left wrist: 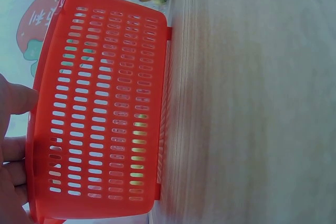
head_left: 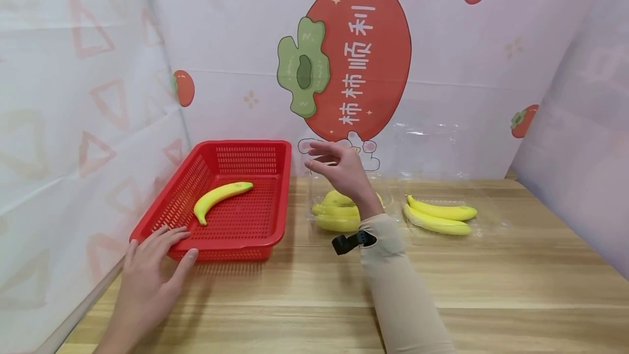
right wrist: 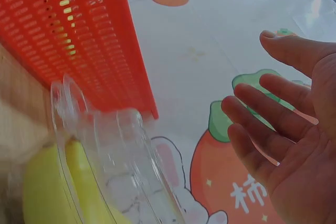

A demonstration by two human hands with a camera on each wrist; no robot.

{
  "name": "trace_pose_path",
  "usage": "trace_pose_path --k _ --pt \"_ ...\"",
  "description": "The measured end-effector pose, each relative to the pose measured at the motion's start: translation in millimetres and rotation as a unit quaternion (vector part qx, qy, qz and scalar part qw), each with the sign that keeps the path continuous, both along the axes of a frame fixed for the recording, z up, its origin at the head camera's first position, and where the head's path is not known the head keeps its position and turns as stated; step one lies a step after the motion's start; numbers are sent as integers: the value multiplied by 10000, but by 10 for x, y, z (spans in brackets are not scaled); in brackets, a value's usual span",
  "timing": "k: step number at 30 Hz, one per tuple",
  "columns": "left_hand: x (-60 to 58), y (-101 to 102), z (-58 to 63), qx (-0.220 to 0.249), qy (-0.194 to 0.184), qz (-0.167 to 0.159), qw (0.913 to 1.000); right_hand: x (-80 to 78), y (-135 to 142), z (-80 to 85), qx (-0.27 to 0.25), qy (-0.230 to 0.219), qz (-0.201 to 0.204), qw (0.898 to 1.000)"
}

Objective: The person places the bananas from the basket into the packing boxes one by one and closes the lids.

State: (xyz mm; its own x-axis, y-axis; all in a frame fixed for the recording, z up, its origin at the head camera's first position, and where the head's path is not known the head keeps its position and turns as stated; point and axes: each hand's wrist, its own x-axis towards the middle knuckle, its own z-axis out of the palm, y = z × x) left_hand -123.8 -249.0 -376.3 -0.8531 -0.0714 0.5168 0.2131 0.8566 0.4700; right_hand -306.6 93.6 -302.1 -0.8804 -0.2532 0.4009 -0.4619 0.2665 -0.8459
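Note:
A red plastic basket stands on the left of the table, with one yellow banana lying inside it. My left hand rests on the basket's near left corner, its fingers reaching over the rim and the thumb at the rim's edge. Raised in the air, my right hand holds nothing; its fingers are loosely spread in the right wrist view. Below and behind it sits a clear plastic box with several bananas, partly hidden by my right wrist in the head view.
Farther right, a second clear plastic box has its lid up and two bananas in its base. The wooden table ends at a printed cloth backdrop, with cloth walls on both sides.

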Motion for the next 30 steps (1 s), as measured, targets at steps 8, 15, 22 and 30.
trace_pose_path --k 8,15,22,30 --pt "6 -4 -7 -15 1 13 10000 19 -208 -4 -116 -73 178 9997" --pt "-5 -5 -18 -13 43 -1 10000 55 -366 -1 -204 -115 325 9992" --pt "-18 8 -20 -25 34 -6 10000 91 -495 14 -217 -57 458 9987" --pt "-7 0 -31 -64 69 27 10000 167 -661 37 -155 -161 674 9975"
